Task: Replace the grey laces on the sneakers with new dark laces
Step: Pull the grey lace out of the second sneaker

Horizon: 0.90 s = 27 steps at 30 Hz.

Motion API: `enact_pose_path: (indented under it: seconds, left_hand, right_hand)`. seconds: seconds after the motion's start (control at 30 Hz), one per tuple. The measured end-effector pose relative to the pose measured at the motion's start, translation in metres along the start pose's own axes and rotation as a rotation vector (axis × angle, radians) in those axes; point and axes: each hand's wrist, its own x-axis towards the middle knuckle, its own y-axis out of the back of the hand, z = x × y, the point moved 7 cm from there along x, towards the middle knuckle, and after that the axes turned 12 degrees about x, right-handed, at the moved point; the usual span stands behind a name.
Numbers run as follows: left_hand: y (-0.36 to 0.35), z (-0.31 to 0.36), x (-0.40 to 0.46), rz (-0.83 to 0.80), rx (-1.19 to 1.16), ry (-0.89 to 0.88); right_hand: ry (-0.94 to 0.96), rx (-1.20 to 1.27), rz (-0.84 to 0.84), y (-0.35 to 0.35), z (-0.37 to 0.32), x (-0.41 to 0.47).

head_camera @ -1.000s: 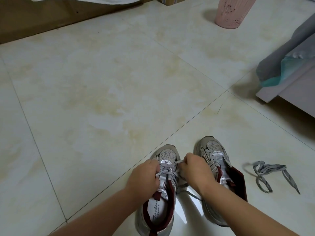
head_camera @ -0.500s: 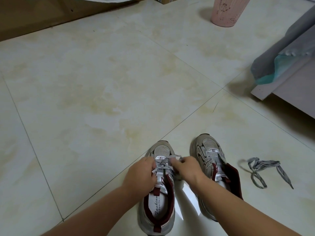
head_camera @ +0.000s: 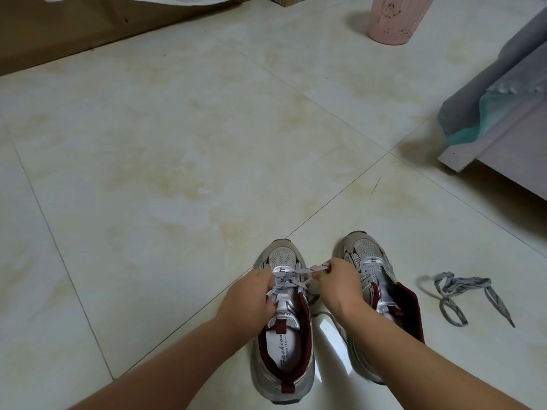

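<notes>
Both hands work the grey lace (head_camera: 293, 275) on the left sneaker (head_camera: 284, 335): the left hand (head_camera: 251, 300) pinches it, and the right hand (head_camera: 337, 284) pinches its end. A removed grey lace (head_camera: 455, 291) lies on the floor (head_camera: 177, 173) beyond the right hand, past the unlaced right sneaker (head_camera: 376, 279).

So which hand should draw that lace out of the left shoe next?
Probably the right hand: it already pinches the lace end, pulled sideways off the left shoe. The left hand sits at the eyelets, better for steadying.
</notes>
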Motion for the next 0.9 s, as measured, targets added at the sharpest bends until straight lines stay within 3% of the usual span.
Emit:
enact_pose_path:
  seconds: [0.13, 0.23, 0.37, 0.47, 0.63, 0.8, 0.9]
  left_hand:
    - [0.002, -0.006, -0.001, -0.015, 0.027, 0.044]
    - [0.004, -0.011, -0.002, -0.002, 0.027, 0.062]
    - [0.005, -0.011, -0.002, 0.005, 0.039, 0.068]
    - [0.006, -0.011, -0.003, 0.02, 0.044, 0.063]
    - [0.005, -0.014, -0.004, -0.001, 0.016, 0.051]
    - [0.006, -0.019, -0.006, 0.034, 0.006, 0.055]
    - [0.005, -0.019, -0.007, 0.056, -0.02, 0.062]
  right_hand:
    - [0.089, 0.155, 0.139, 0.034, -0.015, 0.005]
    - [0.124, 0.243, 0.094, 0.039, -0.02, 0.009]
    - [-0.066, 0.354, -0.208, -0.008, -0.007, -0.01]
    - [-0.163, 0.305, -0.423, -0.033, -0.001, -0.026]
    - [-0.21, 0.399, -0.291, -0.025, 0.002, -0.016]
    - [-0.12, 0.32, 0.076, 0.022, 0.003, 0.008]
    - [-0.15, 0.389, -0.074, 0.014, 0.002, 0.004]
